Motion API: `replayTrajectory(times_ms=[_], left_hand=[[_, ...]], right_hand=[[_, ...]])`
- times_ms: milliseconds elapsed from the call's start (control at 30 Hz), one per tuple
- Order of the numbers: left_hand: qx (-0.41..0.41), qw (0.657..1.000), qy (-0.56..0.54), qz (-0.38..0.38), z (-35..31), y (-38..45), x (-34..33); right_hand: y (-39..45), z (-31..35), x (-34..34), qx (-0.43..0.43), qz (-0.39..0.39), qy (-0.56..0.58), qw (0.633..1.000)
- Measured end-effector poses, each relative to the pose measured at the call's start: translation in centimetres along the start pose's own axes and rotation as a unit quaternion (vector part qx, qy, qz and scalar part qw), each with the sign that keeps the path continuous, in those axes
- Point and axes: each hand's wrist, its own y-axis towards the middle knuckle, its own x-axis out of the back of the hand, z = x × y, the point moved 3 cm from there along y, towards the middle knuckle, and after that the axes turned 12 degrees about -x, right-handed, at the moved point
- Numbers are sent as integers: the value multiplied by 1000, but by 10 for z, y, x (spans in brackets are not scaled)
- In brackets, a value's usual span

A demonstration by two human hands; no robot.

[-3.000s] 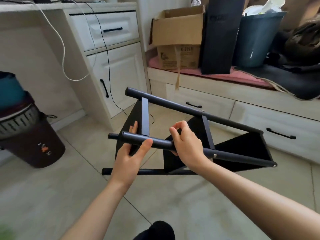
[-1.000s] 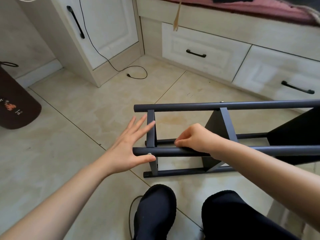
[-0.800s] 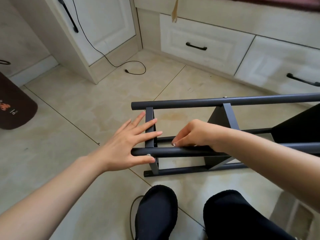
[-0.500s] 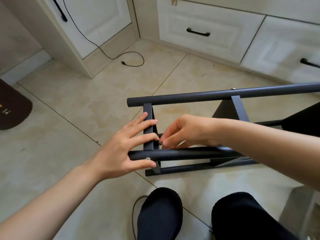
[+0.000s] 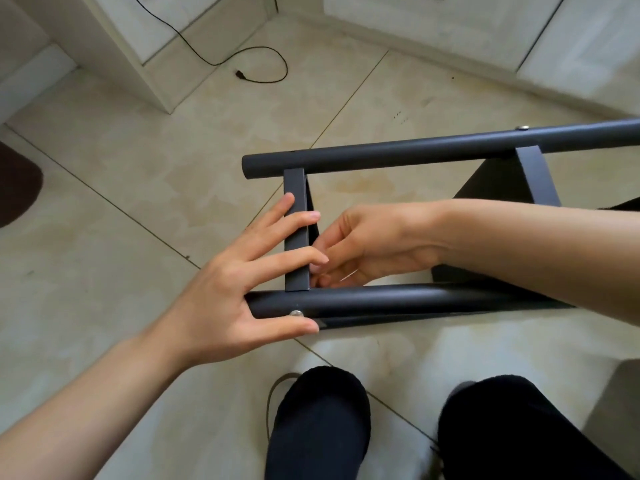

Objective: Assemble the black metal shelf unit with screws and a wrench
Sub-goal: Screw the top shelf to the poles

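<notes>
Shelf unit (image 5: 415, 299), dark, on its side

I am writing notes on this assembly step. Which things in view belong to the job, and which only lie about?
Job:
- black shelf frame, lying on its side
- silver screw in the near tube
- left hand, fingers across the flat crossbar
- right hand, fingertips at the crossbar joint

Lying about:
- black cable on the floor
- dark mat
- white cabinets

Beside the left hand's fingers (image 5: 277, 233), the shelf frame (image 5: 398, 299) was matt dark metal, smooth; by the thumb a shiny metal screw (image 5: 295, 313); floor tiles (image 5: 138, 168) glossy.
</notes>
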Motion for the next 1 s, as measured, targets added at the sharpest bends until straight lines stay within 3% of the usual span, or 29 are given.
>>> replayTrajectory(times_ms=[200, 1000], left_hand=[[-6, 1000, 2, -6, 0, 1, -1], [0, 1000, 2, -10, 0, -4, -5]], right_hand=[[8, -5, -4, -2, 37, 24, 999], [13, -9, -9, -21, 62, -34, 997]])
